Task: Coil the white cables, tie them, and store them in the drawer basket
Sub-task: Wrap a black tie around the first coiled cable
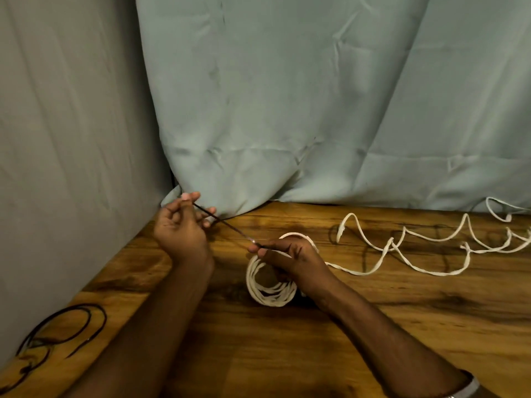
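Observation:
A coil of white cable (265, 294) lies on the wooden table (373, 326) under my right hand (293, 255). From the coil, the loose rest of the white cable (431, 242) snakes off to the right. A thin dark tie (227, 224) is stretched taut between my hands. My left hand (182, 225), raised near the curtain, pinches its far end. The near end is pinched between the thumb and finger of my right hand, just above the coil. The drawer basket is not in view.
Grey-green curtains (287, 96) hang behind the table and along its left side. Several thin black ties (66, 326) lie looped at the table's left edge. A further loop of white cable (500, 211) lies at the far right by the curtain.

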The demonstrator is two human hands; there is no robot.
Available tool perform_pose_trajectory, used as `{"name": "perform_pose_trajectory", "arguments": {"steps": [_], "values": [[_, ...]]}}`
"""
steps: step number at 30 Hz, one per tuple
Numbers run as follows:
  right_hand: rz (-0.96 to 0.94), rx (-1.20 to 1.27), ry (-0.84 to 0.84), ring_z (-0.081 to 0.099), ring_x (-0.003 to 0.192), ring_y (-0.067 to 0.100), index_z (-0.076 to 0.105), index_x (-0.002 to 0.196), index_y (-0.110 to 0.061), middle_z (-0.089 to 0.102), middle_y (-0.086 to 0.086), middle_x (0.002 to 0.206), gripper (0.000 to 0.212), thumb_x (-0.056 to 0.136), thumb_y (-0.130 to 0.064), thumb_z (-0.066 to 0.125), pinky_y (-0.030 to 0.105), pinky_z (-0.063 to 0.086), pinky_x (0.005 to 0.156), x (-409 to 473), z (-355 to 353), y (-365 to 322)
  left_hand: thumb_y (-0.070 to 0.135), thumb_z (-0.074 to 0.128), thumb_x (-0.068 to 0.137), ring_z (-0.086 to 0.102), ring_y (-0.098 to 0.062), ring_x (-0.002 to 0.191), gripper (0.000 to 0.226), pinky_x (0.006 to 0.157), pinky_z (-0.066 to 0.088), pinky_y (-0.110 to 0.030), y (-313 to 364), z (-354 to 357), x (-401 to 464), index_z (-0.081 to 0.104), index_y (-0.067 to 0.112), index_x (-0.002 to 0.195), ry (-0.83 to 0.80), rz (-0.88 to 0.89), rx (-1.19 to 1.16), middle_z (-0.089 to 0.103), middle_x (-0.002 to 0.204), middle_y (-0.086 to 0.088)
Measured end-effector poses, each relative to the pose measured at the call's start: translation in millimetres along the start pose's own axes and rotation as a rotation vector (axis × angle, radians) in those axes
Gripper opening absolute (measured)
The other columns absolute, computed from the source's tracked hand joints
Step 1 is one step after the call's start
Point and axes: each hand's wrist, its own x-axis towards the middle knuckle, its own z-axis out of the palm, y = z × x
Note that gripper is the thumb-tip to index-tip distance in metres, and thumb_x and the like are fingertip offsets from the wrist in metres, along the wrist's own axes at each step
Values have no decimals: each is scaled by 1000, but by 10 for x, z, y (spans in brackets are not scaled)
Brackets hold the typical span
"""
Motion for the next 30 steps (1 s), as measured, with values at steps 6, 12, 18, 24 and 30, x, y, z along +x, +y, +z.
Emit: {"name": "perform_pose_trajectory", "arguments": {"steps": [6,12,18,24,30], "values": [[-11,-77,11,75,82,7,78,110,-6,81,1,90,18,99,-15,66,20,57,71,-33,1,-32,13,57,100,68,-16,64,12,48,51,-22,51,-50,103,57,2,104,8,-67,45,72,95,-12],[-59,70,215,77,93,25,78,113,-8,81,14,102,40,90,-39,66,34,61,81,-23,-67,-8,19,75,74,70,-21,94,51,82,57,-34,-64,58,-379,59,5,120,-937,-568,371,71,113,-14],[-192,137,375,62,54,11,70,108,-7,71,1,68,40,99,-41,51,22,53,50,2,-65,-37,10,77,80,69,-30,99,51,91,57,-39,-102,12,-404,60,4,127,-1151,-576,324,71,115,-24],[-240,104,560,49,55,26,60,93,5,52,8,58,64,102,-57,43,30,40,51,47,-60,-4,29,78,77,53,-8,48,52,56,50,-24,-37,165,-664,53,11,119,-960,-577,146,64,69,0],[-210,41,605,49,35,7,53,49,-18,52,-4,42,66,110,-41,41,20,40,42,24,-51,-74,22,49,102,29,-5,43,9,51,45,-24,-109,204,-809,49,13,102,-762,-680,-14,35,60,3]]}}
